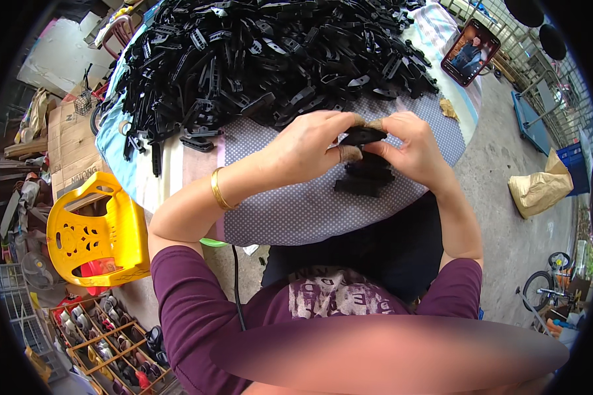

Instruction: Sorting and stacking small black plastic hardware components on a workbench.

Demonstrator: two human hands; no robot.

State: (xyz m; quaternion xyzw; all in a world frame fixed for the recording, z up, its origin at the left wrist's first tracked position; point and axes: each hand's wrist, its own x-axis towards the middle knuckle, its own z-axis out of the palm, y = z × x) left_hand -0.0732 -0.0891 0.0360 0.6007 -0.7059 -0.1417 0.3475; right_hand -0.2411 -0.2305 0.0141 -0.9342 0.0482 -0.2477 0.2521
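Our 2 hands meet over the desk (296,217): left hand (306,148) and right hand (412,148) each have fingers pinched shut on 1 black plastic clip (364,135), its long axis running left-right between them, above a small stack of clips (366,176).

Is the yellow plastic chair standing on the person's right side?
No. The yellow chair stands at the person's left, beside the table, while both hands hold a black plastic part over it.
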